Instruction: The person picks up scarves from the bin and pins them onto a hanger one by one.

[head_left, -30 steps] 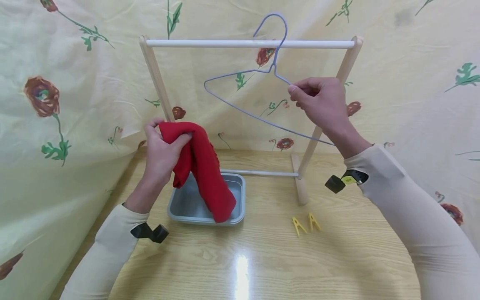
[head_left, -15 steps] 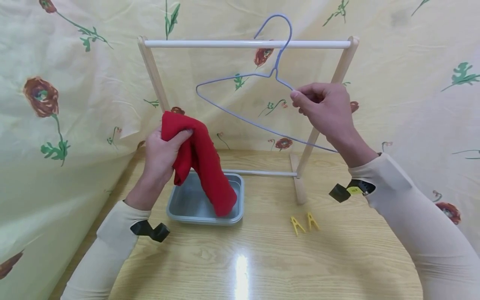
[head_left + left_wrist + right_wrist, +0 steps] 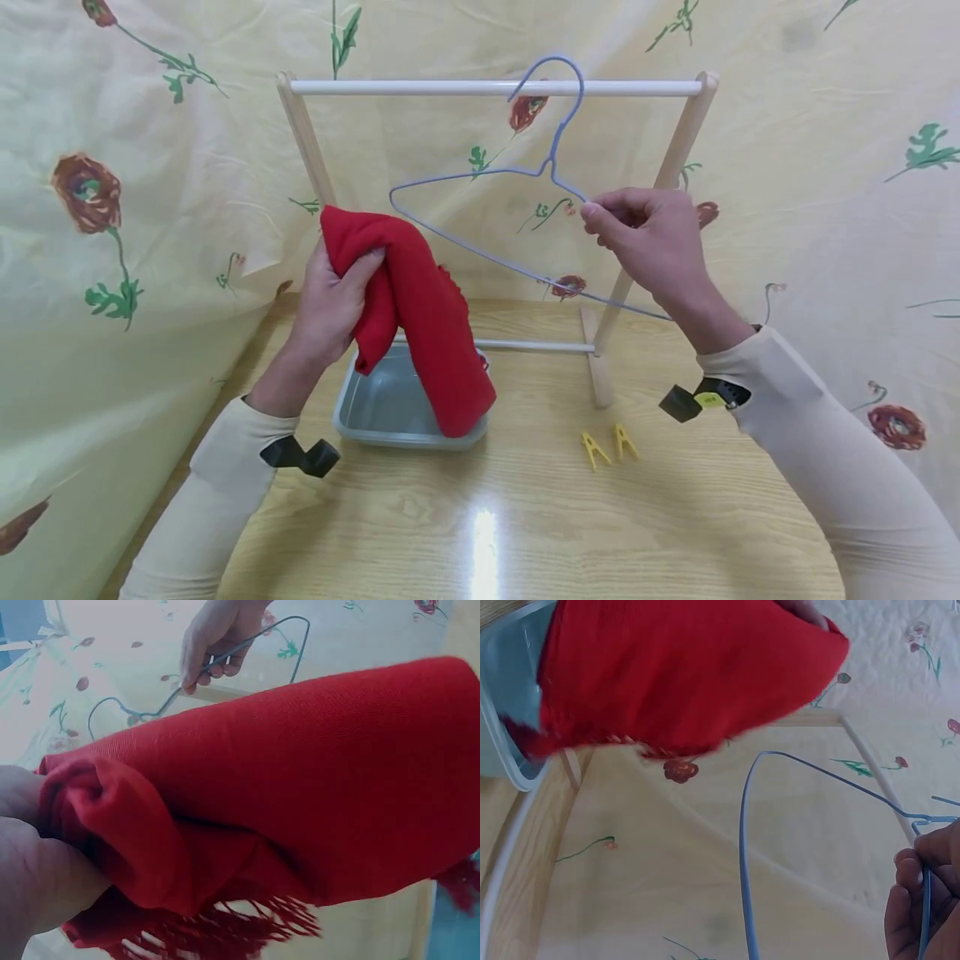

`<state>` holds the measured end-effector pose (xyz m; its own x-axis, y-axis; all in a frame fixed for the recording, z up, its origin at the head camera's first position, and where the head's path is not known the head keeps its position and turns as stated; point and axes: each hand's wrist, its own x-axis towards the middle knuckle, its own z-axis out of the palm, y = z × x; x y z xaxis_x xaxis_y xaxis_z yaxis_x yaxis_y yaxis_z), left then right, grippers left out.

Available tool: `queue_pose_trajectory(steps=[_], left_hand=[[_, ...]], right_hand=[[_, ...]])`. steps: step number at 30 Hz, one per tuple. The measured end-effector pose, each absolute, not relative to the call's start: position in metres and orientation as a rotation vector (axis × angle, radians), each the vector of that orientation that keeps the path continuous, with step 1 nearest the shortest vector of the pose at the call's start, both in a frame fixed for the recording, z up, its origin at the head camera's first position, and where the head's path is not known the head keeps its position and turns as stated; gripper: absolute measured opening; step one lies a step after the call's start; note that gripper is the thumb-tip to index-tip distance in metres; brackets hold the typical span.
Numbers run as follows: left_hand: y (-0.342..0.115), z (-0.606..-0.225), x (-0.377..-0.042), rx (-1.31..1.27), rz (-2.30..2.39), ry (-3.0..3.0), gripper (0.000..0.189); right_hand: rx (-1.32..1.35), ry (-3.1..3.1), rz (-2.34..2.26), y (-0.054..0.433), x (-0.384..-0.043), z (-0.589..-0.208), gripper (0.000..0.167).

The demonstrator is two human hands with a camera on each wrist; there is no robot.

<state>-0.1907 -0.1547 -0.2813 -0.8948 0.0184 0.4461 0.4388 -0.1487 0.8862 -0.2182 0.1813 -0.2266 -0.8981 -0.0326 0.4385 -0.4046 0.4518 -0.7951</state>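
Note:
In the head view my left hand (image 3: 330, 296) grips a folded red scarf (image 3: 435, 317), thumb across its front. The scarf drapes down over the grey-blue basin (image 3: 348, 417), and its fringe shows in the left wrist view, below the folded cloth (image 3: 315, 780). My right hand (image 3: 652, 237) pinches a blue wire hanger (image 3: 480, 250) by its right shoulder. The hanger is tilted, its hook up near the white rail (image 3: 420, 87); whether they touch I cannot tell. In the right wrist view the hanger's left end (image 3: 744, 825) stands apart from the scarf (image 3: 682, 667).
A wooden-legged rack (image 3: 678, 137) carries the rail behind my hands. Two yellow clothespins (image 3: 595, 451) lie on the wooden table (image 3: 525, 508), right of the basin. Flower-patterned cloth (image 3: 187, 167) hangs at the back and sides.
The hanger has come down a little with my right hand, its hook now lower against the rail. My left hand has raised the scarf slightly, and its hanging end has swung right.

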Motion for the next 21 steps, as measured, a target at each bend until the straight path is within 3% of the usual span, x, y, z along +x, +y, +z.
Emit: queue_pose_trajectory(steps=[12,21], left_hand=[[-0.142,-0.264,-0.189,-0.575,-2.120,-1.784,0.006],[-0.125,-0.248,-0.191,-0.623,-2.159,-1.551,0.007]], right_hand=[[0.386,-2.361,1.435,0.184,-0.221,-0.256,0.026],[0.390,-2.412,1.406,0.182,-0.222,-0.274,0.026]])
